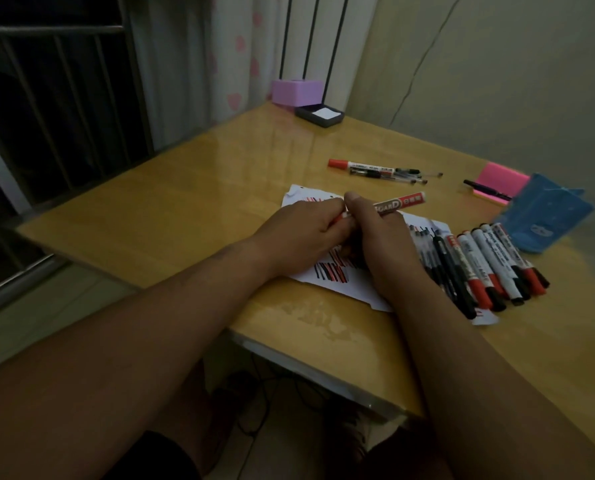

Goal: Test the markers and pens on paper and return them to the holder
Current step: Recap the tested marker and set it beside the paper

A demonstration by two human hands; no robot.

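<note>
Closely together, the left hand (299,233) and right hand (379,237) are resting on scribbled paper (337,289). Right fingers are curling round a white marker (403,201), its end poking out past the thumb; left fingertips are pinching its red end. Just right of the fingers, other markers (490,265) are lying, with a blue holder (549,216) beyond.

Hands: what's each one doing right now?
Left hand: pinches the marker at its red end.
Right hand: grips the marker's barrel.
</note>
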